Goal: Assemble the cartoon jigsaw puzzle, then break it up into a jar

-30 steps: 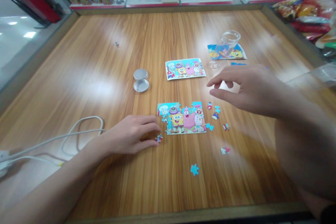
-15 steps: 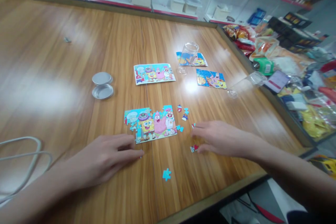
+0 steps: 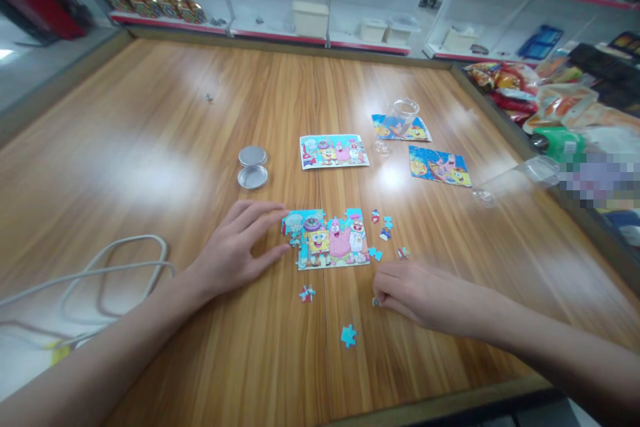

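A small cartoon jigsaw puzzle (image 3: 327,240), partly assembled, lies on the wooden table (image 3: 150,167). My left hand (image 3: 240,250) rests flat and open with its fingertips against the puzzle's left edge. My right hand (image 3: 417,293) is curled low on the table right of the puzzle, its fingertips pinched on a small puzzle piece (image 3: 375,301) that is mostly hidden. Loose pieces lie around: one below the puzzle (image 3: 307,293), a blue one (image 3: 349,335) nearer me, and several (image 3: 385,230) to the puzzle's right.
Three picture cards (image 3: 334,151) (image 3: 440,167) (image 3: 400,129) lie farther back, with a clear plastic cup (image 3: 400,113) on one. A round tin and its lid (image 3: 253,167) sit left of them. A white cable (image 3: 100,273) loops at left. Snack bags (image 3: 540,93) crowd the right side.
My right hand came down from above the table to the loose pieces and now pinches one. My left hand let go of a piece and moved up against the puzzle's left edge.
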Demonstrator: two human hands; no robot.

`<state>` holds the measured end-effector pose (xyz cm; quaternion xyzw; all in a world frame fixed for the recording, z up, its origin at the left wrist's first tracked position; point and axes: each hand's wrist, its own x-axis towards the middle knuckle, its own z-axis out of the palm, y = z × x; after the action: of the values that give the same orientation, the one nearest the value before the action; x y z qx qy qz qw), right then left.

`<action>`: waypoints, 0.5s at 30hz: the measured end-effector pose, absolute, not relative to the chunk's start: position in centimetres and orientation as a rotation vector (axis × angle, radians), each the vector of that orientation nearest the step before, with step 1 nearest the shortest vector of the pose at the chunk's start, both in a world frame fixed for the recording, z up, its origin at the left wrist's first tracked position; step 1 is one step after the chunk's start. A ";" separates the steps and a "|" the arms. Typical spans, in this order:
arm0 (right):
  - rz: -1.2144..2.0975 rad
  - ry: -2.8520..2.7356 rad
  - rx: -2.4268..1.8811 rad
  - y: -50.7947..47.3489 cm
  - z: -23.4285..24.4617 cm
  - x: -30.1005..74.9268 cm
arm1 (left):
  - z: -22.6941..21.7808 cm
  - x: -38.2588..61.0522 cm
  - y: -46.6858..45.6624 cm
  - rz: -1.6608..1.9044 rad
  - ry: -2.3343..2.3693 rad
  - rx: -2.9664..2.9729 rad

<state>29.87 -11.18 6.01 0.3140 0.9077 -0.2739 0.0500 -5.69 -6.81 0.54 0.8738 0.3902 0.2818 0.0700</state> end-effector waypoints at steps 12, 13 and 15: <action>-0.989 2.884 0.884 -9.7 6.6 29.6 | -0.8 -6.0 -6.7 0.498 1.150 2.744; -1.008 2.884 0.911 -9.5 7.0 30.0 | -0.8 -6.0 -6.8 0.500 1.150 2.745; -1.038 2.897 1.008 -8.9 7.6 30.7 | -0.8 -5.9 -6.9 0.501 1.150 2.744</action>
<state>30.75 -8.86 7.57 0.3108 0.8937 -0.3201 -0.0482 -5.87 -6.90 -0.76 0.9078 0.3803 0.1656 0.0622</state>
